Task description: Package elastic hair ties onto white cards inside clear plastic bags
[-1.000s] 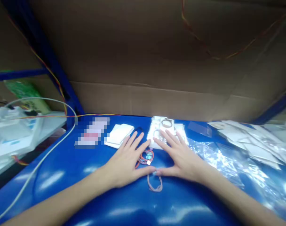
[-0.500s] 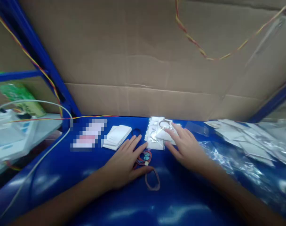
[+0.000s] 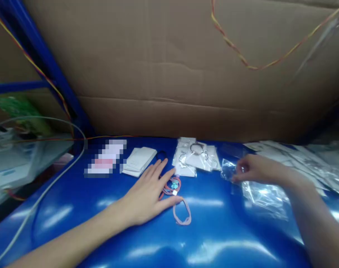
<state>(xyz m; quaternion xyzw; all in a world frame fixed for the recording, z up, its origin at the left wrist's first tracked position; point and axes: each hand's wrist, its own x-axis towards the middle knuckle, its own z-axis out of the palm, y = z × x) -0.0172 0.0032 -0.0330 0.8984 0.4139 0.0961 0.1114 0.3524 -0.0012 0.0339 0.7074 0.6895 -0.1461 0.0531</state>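
Note:
My left hand lies flat with spread fingers on the blue surface, nothing gripped in it. Beside its fingers is a bundle of orange and pink cord loops with a turquoise bead-like piece; the hand covers part of it. A single pink cord loop lies by the thumb tip. Farther right, my right hand is closed in a pinch on a clear plastic bag. More clear plastic bags lie under and beside that hand. Between the hands, farther back, are bagged white cards with ring-shaped pieces.
Left of centre is a stack of white cards, next to a blurred-out pinkish-white item. Many bagged cards spread at right. A cardboard wall stands behind; a white cable runs along the left.
My right hand has left the bagged white cards, moved right to the clear plastic bags and closed on one. My left hand stays in place.

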